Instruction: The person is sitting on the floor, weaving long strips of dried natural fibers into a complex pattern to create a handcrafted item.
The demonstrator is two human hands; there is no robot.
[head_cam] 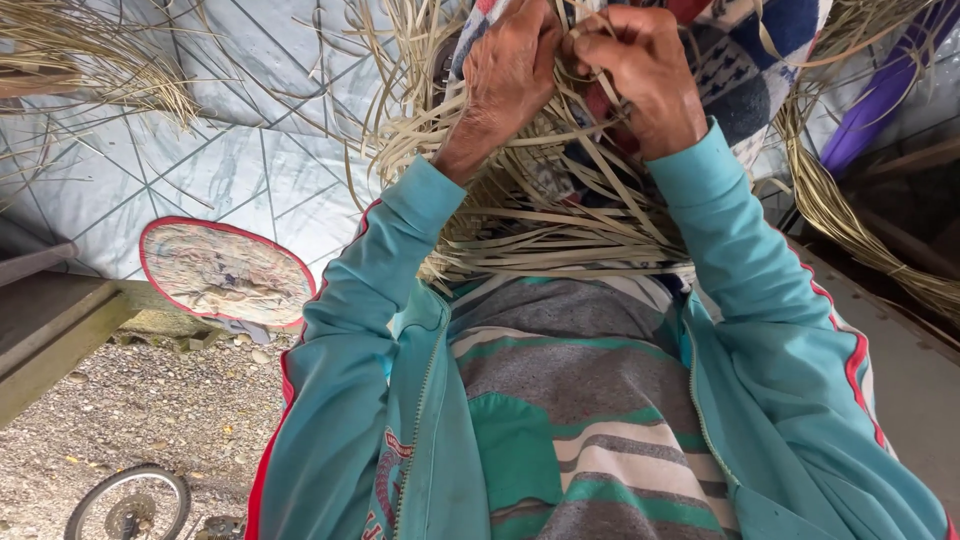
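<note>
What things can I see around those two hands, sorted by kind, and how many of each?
Hands: 2, left hand and right hand
Bundles of pale weaving strips: 1
Round red-rimmed fan: 1
Small wheel: 1
Total: 5

Pale flat woven strips, loosely interlaced, ends splayed outward, lying across the lap

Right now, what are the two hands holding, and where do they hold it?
Both hands, left hand and right hand, pinch thin pale straw strips near the strips' upper ends, where they cross in the weaving.
</note>
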